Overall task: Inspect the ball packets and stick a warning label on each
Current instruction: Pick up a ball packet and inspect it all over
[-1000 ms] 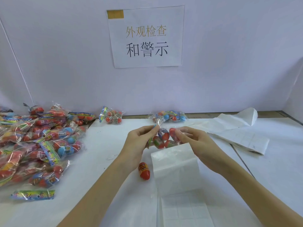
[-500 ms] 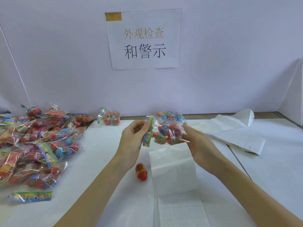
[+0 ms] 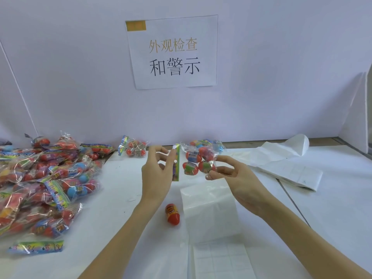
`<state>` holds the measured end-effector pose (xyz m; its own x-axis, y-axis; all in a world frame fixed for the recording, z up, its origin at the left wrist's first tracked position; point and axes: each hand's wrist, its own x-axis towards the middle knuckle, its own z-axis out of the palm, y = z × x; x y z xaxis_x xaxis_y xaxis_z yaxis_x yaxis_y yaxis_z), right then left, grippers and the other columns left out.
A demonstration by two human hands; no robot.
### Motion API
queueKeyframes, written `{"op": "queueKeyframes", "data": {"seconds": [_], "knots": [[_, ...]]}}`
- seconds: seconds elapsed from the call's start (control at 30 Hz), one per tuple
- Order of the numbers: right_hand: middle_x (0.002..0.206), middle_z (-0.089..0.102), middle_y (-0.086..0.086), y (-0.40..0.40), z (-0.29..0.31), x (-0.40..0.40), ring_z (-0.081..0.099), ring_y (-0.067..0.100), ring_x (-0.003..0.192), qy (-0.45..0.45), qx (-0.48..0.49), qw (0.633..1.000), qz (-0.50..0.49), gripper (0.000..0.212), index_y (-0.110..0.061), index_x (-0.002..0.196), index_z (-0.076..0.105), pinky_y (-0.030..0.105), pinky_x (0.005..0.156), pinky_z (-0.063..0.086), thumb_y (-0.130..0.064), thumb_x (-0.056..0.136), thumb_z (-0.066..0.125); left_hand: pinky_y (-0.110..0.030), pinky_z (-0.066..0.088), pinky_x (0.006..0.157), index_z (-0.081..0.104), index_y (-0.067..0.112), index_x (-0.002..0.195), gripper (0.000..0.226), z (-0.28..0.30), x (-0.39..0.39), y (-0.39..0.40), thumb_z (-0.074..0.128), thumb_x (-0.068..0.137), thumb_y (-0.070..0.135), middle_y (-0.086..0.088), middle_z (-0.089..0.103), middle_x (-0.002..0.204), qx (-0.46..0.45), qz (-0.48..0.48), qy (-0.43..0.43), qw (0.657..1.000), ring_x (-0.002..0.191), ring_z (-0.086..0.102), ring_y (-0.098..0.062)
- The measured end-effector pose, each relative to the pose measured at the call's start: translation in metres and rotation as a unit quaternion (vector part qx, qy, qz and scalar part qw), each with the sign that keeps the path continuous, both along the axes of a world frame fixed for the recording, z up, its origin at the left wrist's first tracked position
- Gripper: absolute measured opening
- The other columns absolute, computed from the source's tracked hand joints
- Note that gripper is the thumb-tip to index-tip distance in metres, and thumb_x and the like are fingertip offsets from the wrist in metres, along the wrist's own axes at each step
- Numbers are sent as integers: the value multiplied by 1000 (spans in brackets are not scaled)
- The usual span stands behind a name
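Left hand (image 3: 156, 174) pinches the ball packet (image 3: 196, 162) by its upright header card; right hand (image 3: 231, 178) pinches its opposite end, label sheet (image 3: 219, 260) below.

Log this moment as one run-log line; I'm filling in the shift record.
step: inspect | left hand: pinches packet header | right hand: holds ball packet end, raised | label sheet: on table | label: none seen

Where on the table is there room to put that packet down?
Bare white table lies between the packet pile and the loose red ball. More room on the right, before the folded sheets. The left side is crowded with packets; the label roll fills the near middle.
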<state>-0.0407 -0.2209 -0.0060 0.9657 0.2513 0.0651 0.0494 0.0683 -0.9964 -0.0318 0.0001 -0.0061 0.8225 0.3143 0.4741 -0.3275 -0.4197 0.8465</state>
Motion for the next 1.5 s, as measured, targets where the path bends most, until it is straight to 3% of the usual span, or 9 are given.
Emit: {"op": "queueKeyframes", "data": {"seconds": [0.13,0.27,0.37,0.43,0.53,0.7,1.0,1.27,1.5], "knots": [[105,75,-6,2,1,-4,74,14,94,-134,-37,985,-101,42,-43,112,73,17,77,52,-5,94,72,-32,58,73,58,27,109,48,-1,-3,-5,65,88,69,-2,68,102,-92,-84,107,986,80,69,-19],[125,62,0,8,-3,-6,67,15,113,-246,-139,957,-59,51,-31,116,79,24,100,52,12,93,64,-38,64,79,64,9,126,63,9,-5,-13,67,88,58,-18,75,115,-311,-272,191,890,98,76,-36],[134,63,-6,7,-2,-5,65,14,121,-211,-115,971,-10,58,-33,132,70,25,102,51,11,100,50,-35,63,79,62,12,126,41,2,-7,-11,79,90,22,-16,75,117,-283,-214,148,923,102,76,-35],[128,70,-5,3,9,-4,68,17,119,-139,-47,989,-7,32,-33,136,66,31,99,52,-21,110,52,-39,62,84,61,16,125,35,-2,-5,-6,75,94,9,-13,75,117,-270,-196,147,931,101,76,-32],[128,72,7,-23,24,1,66,30,123,-17,-33,993,109,69,-28,141,61,43,105,51,-75,92,52,-46,61,92,61,19,124,32,-1,-4,-2,71,97,6,-11,75,114,-255,-190,141,938,91,76,-28],[116,72,-12,-41,34,-6,65,9,97,-75,-217,923,310,51,-40,139,62,17,82,52,-34,91,77,-48,60,97,61,25,122,31,-4,-4,-5,71,98,9,-7,75,116,-229,-181,144,946,97,76,-26],[75,41,-9,-26,-7,14,45,4,61,-93,-256,951,-146,21,-36,113,71,10,55,38,-21,98,70,-23,51,90,68,40,121,48,2,-13,-7,46,107,-1,1,60,129,-39,-210,26,977,106,67,-15],[101,68,27,-26,-14,20,53,23,73,-56,-174,962,-203,25,-38,102,68,34,65,47,-13,99,63,-11,40,102,72,44,124,52,3,-20,-8,90,76,49,20,36,148,179,-328,64,925,127,51,-11],[110,64,-10,-22,-9,14,58,-5,92,-68,-202,960,-180,35,-33,124,68,12,76,41,-48,109,40,-14,44,94,80,24,91,12,0,-16,-9,86,83,30,10,54,133,148,-263,17,953,117,58,-10]]}}
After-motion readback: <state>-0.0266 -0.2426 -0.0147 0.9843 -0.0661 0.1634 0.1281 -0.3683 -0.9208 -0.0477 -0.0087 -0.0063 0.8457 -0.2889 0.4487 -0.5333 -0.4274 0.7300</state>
